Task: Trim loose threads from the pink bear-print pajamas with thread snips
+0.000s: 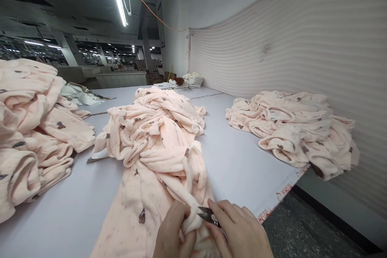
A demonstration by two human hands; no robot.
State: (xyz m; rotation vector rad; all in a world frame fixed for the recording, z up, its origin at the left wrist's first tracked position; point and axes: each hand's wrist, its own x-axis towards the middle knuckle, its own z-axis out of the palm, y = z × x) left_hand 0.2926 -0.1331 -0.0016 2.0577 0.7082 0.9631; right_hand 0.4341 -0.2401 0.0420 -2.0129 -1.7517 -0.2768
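Observation:
A pale pink fleece garment (142,193) with small brown bear prints lies stretched toward me over the table's front. My left hand (173,231) pinches a folded edge of it between thumb and fingers. In my right hand (238,225) is a pair of small dark thread snips (206,214), blades pointing left. The blade tips sit right at the pinched edge, slightly apart; whether they touch the cloth I cannot tell. Most of the snips' handle is hidden by my fingers.
Pink fleece heaps lie at the left (36,129), in the middle (160,117) and at the right (296,129), the last overhanging the table edge. White stacks (193,80) stand at the back of the pale table (232,169). A striped sheet (287,40) covers the right wall.

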